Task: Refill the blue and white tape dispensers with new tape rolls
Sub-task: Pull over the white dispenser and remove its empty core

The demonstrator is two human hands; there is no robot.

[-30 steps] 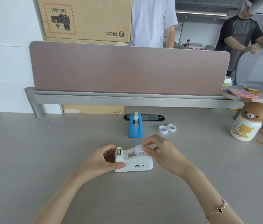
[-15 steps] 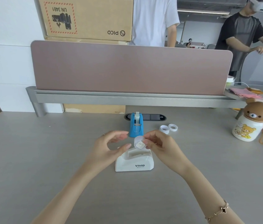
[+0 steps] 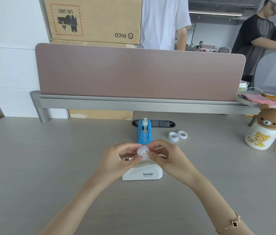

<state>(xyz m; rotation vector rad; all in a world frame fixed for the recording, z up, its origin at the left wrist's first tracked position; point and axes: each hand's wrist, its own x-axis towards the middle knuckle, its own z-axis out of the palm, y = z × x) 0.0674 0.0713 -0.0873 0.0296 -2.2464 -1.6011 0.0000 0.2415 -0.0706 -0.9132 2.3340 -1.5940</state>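
Fingers [image 3: 134,159] of left hand [image 3: 117,158] and right hand [image 3: 169,156] pinched on small translucent white tape spool [image 3: 143,152] above white plastic VIVID dispenser [image 3: 142,173], probably fitting or freeing its roll; next, seating it in the cradle.

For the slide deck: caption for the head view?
Both hands hold a tape roll above the white dispenser.

Grey desk [image 3: 49,167]: white dispenser [image 3: 142,173], blue dispenser [image 3: 144,133], tape rolls [image 3: 178,135], bear bottle [image 3: 262,133].
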